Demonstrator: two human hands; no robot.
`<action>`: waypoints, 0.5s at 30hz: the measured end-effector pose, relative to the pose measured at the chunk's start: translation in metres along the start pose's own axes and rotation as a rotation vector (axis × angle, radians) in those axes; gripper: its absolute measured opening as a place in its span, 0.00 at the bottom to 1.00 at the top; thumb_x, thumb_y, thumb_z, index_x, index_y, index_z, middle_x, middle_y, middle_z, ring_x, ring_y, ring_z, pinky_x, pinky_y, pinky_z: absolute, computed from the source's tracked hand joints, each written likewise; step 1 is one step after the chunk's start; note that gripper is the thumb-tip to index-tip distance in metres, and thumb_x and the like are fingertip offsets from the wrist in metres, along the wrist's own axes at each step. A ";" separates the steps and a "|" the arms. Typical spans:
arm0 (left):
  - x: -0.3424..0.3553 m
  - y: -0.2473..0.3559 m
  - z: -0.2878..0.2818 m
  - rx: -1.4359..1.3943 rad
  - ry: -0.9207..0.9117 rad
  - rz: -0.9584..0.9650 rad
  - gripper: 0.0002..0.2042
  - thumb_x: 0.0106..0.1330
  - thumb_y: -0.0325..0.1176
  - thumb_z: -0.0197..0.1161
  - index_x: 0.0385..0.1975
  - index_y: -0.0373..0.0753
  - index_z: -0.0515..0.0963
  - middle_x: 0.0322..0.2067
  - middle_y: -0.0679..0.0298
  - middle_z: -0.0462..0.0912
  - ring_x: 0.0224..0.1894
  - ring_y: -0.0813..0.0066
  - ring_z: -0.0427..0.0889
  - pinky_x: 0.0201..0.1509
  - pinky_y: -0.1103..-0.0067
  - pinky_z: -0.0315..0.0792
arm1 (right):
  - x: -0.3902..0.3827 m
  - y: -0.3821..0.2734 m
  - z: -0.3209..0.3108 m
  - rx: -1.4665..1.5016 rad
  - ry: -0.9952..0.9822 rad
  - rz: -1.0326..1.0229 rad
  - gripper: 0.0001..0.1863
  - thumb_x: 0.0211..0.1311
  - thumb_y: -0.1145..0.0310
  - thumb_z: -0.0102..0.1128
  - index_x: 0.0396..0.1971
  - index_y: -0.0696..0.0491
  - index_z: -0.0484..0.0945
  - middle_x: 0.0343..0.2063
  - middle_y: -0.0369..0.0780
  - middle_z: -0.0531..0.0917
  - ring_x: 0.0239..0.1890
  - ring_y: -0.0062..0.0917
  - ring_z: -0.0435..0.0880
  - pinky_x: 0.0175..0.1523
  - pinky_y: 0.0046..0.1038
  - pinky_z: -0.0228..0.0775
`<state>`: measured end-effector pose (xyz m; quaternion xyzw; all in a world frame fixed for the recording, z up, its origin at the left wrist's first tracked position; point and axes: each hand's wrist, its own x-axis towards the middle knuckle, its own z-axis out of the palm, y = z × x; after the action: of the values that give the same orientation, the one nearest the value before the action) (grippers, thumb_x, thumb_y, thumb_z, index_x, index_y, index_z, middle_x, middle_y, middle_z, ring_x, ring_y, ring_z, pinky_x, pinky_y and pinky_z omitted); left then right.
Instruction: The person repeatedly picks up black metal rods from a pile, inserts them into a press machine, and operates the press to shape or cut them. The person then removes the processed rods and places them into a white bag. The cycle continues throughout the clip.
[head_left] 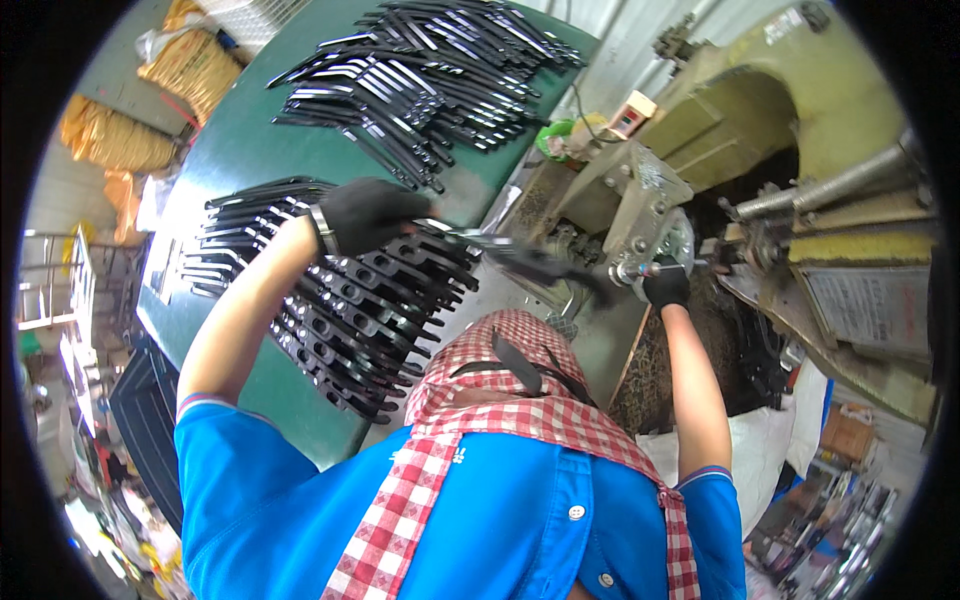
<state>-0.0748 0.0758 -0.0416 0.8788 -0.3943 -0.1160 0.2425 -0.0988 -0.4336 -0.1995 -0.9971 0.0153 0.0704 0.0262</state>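
My left hand (372, 214), in a black glove, is closed on one end of a black metal bar (535, 264). Motion smears the bar, which reaches right toward the machine. Under and beside this hand, black metal brackets with round holes (350, 300) lie in overlapping rows on a green table (225, 150). My right hand (667, 287), also gloved in black, is closed at a shiny metal fitting (630, 271) on the machine's front. Its fingers are partly hidden, and what they grip cannot be made out.
Black bent metal bars (420, 85) are piled at the table's far end. A large olive-green machine (840, 70) fills the right side, with a red-and-white box (632, 115) beside it. Yellowish sacks (115, 133) stand at far left, near a black crate (150, 430).
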 end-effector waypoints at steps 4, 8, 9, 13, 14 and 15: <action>-0.099 -0.030 -0.001 0.038 -0.076 -0.393 0.10 0.55 0.27 0.59 0.36 0.44 0.82 0.30 0.58 0.83 0.35 0.57 0.83 0.41 0.69 0.75 | -0.004 0.005 0.003 0.177 -0.018 0.184 0.11 0.54 0.62 0.55 0.36 0.49 0.78 0.38 0.49 0.82 0.44 0.49 0.79 0.45 0.45 0.71; -0.154 -0.038 0.016 0.249 0.087 -0.510 0.09 0.52 0.27 0.61 0.33 0.44 0.82 0.35 0.60 0.82 0.40 0.59 0.82 0.43 0.70 0.75 | 0.011 0.081 0.063 0.695 0.273 0.125 0.24 0.63 0.48 0.54 0.38 0.58 0.75 0.29 0.51 0.82 0.34 0.46 0.81 0.37 0.41 0.69; -0.182 -0.051 0.036 0.154 0.204 -0.672 0.09 0.51 0.28 0.62 0.33 0.43 0.82 0.37 0.61 0.81 0.42 0.59 0.81 0.45 0.71 0.74 | 0.002 0.044 0.020 1.283 0.132 0.143 0.13 0.62 0.58 0.57 0.36 0.53 0.74 0.28 0.41 0.77 0.32 0.32 0.77 0.37 0.33 0.70; -0.198 -0.067 0.055 0.184 0.503 -0.937 0.08 0.58 0.33 0.54 0.32 0.40 0.79 0.37 0.57 0.80 0.41 0.54 0.80 0.43 0.67 0.73 | -0.047 -0.018 -0.108 1.951 -0.026 -0.062 0.05 0.63 0.71 0.59 0.36 0.51 0.72 0.29 0.33 0.73 0.29 0.21 0.74 0.38 0.26 0.73; -0.191 -0.075 0.057 0.251 0.559 -0.895 0.08 0.58 0.33 0.54 0.35 0.41 0.77 0.38 0.57 0.79 0.40 0.53 0.80 0.42 0.65 0.73 | -0.058 -0.038 -0.130 1.828 0.009 -0.043 0.05 0.63 0.71 0.59 0.36 0.52 0.71 0.30 0.33 0.73 0.29 0.21 0.74 0.39 0.27 0.73; -0.176 -0.081 0.053 0.241 0.558 -0.877 0.08 0.59 0.34 0.54 0.35 0.42 0.77 0.38 0.58 0.78 0.40 0.52 0.80 0.42 0.65 0.73 | -0.064 -0.047 -0.136 1.712 0.051 -0.026 0.05 0.63 0.72 0.59 0.36 0.52 0.71 0.30 0.34 0.73 0.29 0.21 0.75 0.39 0.28 0.73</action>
<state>-0.1603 0.2367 -0.1266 0.9802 0.0790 0.0780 0.1641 -0.1412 -0.3923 -0.0532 -0.6351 0.0525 0.0120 0.7706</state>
